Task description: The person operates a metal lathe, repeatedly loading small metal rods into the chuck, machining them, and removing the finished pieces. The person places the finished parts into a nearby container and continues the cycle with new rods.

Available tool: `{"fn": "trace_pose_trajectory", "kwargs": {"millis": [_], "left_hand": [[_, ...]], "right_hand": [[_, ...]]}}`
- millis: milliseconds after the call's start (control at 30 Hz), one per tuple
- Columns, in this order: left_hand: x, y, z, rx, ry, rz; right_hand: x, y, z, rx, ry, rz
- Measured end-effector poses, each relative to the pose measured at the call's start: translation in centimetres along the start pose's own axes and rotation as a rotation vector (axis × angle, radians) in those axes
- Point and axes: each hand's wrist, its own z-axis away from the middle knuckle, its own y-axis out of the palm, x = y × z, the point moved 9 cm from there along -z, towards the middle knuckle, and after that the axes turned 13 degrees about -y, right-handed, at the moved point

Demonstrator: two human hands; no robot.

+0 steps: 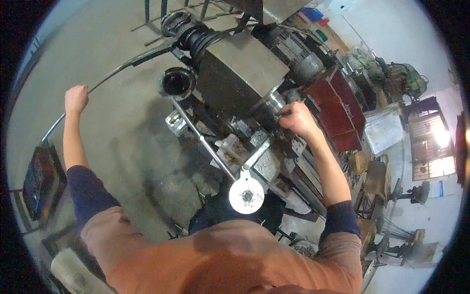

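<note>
Gripping the long metal bar (105,78) near its lower stretch, the left hand (76,98) is closing in a fist around it, arm stretched out and up to the person's left. The bar is curving across the concrete floor (122,142) in this fisheye view, running from the dark frame (36,179) at the left edge up toward the black ribbed spindle parts (198,39) at the head of the machine (240,73). The right hand (295,117) is curling around a rounded metal part (276,104) at the near end of the machine's grey block, fingers wrapped on it; what exactly it is pinching cannot be told, since the hand is covering it.

Between the two hands the bulk of the machine is standing in the way: a black round opening (176,82), a slim bright rod (205,144) slanting down to a pale disc-shaped handwheel (246,195), and blocky slide parts (267,164) beside it. A red metal box (340,112) is sitting just beyond the right hand, with cluttered shelves, scrap and a green machine (406,78) farther off by the wall. The bar is lying well apart from the right hand, on the far left side of the machine.
</note>
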Motion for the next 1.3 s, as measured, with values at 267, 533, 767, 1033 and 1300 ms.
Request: {"fn": "trace_pose_trajectory", "kwargs": {"millis": [267,533,767,1033,1300], "left_hand": [[-2.4,-1.3,-1.1,-0.023,-0.211,0.350],[-26.0,14.2,9.1,0.572,-0.026,0.810],[-30.8,10.0,7.5,0.359,0.254,0.348],[-23.5,17.5,10.3,0.605,-0.044,0.662],[-25.2,-1.4,12.3,0.611,-0.471,1.635]], "right_hand": [[-0.3,-0.2,0.1,-0.012,-0.024,0.094],[1.7,-5.1,6.9,-0.438,-0.203,0.057],[-4.9,-6.5,26.6,-0.476,0.251,0.062],[-17.6,-0.3,56.7,-0.418,1.003,0.173],[-25.3,11.4,82.3,0.114,1.498,0.080]]}}
